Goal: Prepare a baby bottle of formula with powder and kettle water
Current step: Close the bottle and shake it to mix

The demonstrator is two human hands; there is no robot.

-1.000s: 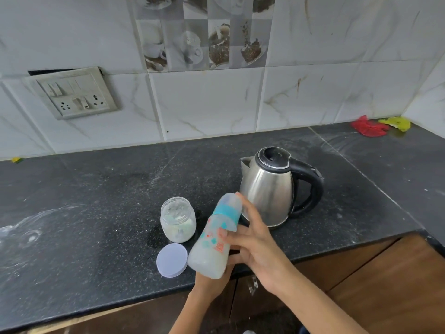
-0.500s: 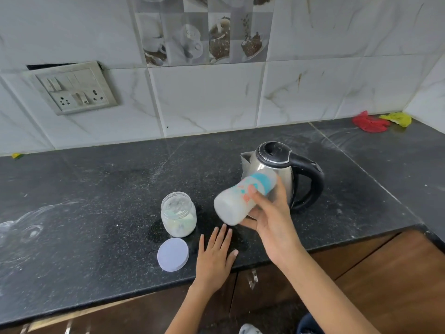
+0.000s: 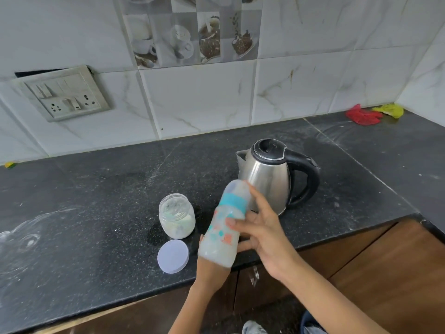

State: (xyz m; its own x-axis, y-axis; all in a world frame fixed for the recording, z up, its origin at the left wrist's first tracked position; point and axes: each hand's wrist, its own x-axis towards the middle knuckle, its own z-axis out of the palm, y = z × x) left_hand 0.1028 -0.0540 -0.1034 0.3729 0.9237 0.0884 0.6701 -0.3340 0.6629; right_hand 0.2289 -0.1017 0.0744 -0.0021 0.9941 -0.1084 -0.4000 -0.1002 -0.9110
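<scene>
Bottle check: translucent plastic baby bottle with teal collar and clear cap (image 3: 225,225) is held tilted above the front edge of the black speckled stone desk (image 3: 96,213), cap end leaning up toward the stainless steel kettle with black handle (image 3: 269,179). Contents look milky; judged step: shaking to mix. Right hand (image 3: 267,237) wraps the mid-body, thumb across the printed front, other fingers (image 3: 258,201) behind and loosely spread. Left hand (image 3: 212,268) sits under the base; its fingers are hidden, so its grip cannot be told. To do well: firm the right grip, confirm collar tight, shake clear of the open glass powder jar (image 3: 177,219) and its round lilac lid (image 3: 173,256).
</scene>
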